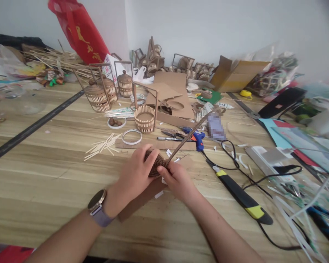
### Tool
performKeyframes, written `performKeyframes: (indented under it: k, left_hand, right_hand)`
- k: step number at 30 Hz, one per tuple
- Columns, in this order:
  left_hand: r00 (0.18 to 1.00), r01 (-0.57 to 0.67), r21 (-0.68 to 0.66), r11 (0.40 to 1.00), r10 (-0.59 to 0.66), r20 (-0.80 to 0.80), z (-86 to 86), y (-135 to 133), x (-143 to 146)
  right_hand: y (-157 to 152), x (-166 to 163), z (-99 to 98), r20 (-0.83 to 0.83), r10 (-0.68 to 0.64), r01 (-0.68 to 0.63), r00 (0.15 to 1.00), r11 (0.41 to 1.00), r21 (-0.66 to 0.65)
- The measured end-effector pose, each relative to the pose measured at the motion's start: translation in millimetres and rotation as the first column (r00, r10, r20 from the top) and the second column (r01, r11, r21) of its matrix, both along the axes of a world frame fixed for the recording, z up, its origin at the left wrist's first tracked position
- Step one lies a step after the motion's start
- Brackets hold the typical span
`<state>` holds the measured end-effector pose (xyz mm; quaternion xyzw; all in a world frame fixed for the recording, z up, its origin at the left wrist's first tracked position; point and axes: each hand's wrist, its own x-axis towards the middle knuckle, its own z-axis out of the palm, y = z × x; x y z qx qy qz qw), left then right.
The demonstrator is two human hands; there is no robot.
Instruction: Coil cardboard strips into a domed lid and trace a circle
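Note:
A brown coil of corrugated cardboard strip (pixel 157 166) is wound into a round disc, and my left hand (pixel 138 171) wraps its fingers over it. My right hand (pixel 177 179) pinches the loose cardboard strip (pixel 183 140) where it leaves the coil. From there the strip's free end slants up and to the right. Under both hands lies a flat piece of cardboard (pixel 137 202) with white paper scraps. Just beyond stand a small basket with a tall handle (pixel 144 118) and a white ring (pixel 132 137). A blue glue gun (pixel 199 138) rests to the right.
Lidded baskets (pixel 95 96) stand back left, near thin wooden sticks (pixel 102 147) and a dish of brown balls (pixel 117 122). A black-and-yellow tool (pixel 244 197) with its black cord lies right. Farther back are cardboard sheets (pixel 171 82) and an open box (pixel 237 76).

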<state>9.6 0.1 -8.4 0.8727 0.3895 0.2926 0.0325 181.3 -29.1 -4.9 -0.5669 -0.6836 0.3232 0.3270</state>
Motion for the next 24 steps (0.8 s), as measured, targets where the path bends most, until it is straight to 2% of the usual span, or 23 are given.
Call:
performKeyframes:
  k: [4, 8, 11, 14, 18, 24]
  left_hand:
    - [0.992, 0.070, 0.070, 0.995, -0.062, -0.107, 1.3, 1.0, -3.8]
    - [0.982, 0.108, 0.110, 0.988, -0.088, -0.166, 2.5, 0.9, -5.3]
    - [0.991, 0.074, 0.124, 0.990, -0.059, -0.116, 3.2, -1.1, -2.9]
    - [0.998, -0.014, 0.112, 0.994, 0.021, -0.056, 3.4, -4.7, 1.8]
    - [0.995, -0.094, 0.042, 0.995, 0.095, -0.039, 2.7, -8.1, 5.7]
    - [0.994, 0.005, 0.080, 0.997, 0.004, -0.112, 1.6, -5.7, 2.9]
  right_hand:
    - [2.2, 6.4, 1.9, 0.052, 0.028, -0.026, 0.998, 0.999, -0.039]
    - [3.0, 8.7, 4.3, 0.018, 0.064, -0.063, 0.998, 0.997, -0.035]
    - [1.4, 6.0, 3.3, 0.002, -0.013, 0.013, 1.000, 1.000, -0.013]
    - [-1.4, 0.1, -0.9, 0.005, -0.101, 0.102, 0.995, 0.995, -0.018]
    - [-3.0, -5.6, -4.0, 0.034, -0.119, 0.119, 0.992, 0.993, -0.012]
    - [0.3, 0.5, 3.6, 0.003, -0.026, 0.026, 1.000, 0.999, 0.021]
